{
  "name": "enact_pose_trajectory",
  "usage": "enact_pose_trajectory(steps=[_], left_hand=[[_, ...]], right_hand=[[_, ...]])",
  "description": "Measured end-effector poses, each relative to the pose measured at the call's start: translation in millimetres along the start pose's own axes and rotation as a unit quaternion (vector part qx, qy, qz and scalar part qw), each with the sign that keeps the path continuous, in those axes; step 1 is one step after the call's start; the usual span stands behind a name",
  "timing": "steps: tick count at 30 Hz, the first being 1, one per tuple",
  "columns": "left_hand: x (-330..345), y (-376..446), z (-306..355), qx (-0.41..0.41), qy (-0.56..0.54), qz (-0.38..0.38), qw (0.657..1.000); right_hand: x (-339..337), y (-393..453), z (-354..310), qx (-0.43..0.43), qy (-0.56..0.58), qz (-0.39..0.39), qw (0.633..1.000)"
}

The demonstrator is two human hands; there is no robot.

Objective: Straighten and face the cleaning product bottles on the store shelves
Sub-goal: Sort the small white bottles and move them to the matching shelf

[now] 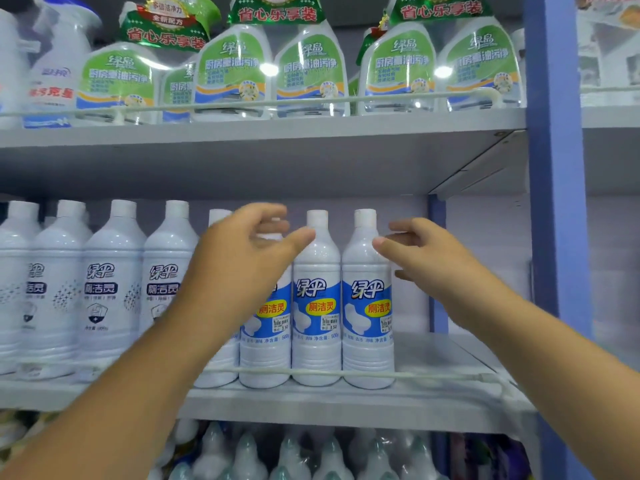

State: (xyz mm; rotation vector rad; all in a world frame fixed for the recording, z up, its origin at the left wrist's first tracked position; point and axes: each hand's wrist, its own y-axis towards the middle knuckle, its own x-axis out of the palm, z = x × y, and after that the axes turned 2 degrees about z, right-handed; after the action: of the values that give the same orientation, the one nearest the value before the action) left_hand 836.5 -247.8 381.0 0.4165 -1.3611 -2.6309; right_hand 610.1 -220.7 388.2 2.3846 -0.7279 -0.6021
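Your left hand (242, 251) hides a blue-label bottle (266, 327), grip loose and holding nothing I can confirm. Right hand (426, 258), fingers spread, touches the end bottle (367, 306); bare middle shelf (433, 355) lies beyond.

Three blue-label bottles (317, 306), four grey-label bottles (104, 289), two hands (239, 261).

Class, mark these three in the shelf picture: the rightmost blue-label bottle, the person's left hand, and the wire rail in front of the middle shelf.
Rightmost blue-label bottle (367, 299): head view, on its label.
Left hand (242, 261): head view, back of the hand.
Wire rail (433, 375): head view, bare stretch right of the bottles.
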Motion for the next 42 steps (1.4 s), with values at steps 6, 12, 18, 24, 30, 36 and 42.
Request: enact_pose_trajectory(steps=[6, 12, 18, 24, 30, 36, 42], left_hand=[[30, -119, -45, -0.088, -0.254, 0.054, 0.962], [72, -214, -72, -0.136, -0.299, 0.033, 0.944], [106, -282, -58, -0.204, -0.307, -0.104, 0.924], [150, -338, -45, -0.270, -0.300, -0.229, 0.886], [223, -381, 15, -0.305, -0.308, -0.306, 0.847], [324, -431, 110, -0.315, -0.298, -0.318, 0.843], [411, -470, 209, -0.320, -0.289, -0.377, 0.820]], right_hand=[[15, -98, 51, -0.034, 0.059, 0.032, 0.997], [2, -198, 106, -0.038, 0.174, 0.088, 0.980], [-28, -276, 163, 0.107, 0.141, 0.074, 0.981], [-98, -323, 202, 0.218, 0.078, 0.115, 0.966], [-199, -352, 232, 0.294, 0.073, 0.157, 0.940], [-343, -390, 247, 0.337, 0.069, 0.154, 0.926], [-473, -416, 258, 0.348, 0.048, 0.166, 0.922]])
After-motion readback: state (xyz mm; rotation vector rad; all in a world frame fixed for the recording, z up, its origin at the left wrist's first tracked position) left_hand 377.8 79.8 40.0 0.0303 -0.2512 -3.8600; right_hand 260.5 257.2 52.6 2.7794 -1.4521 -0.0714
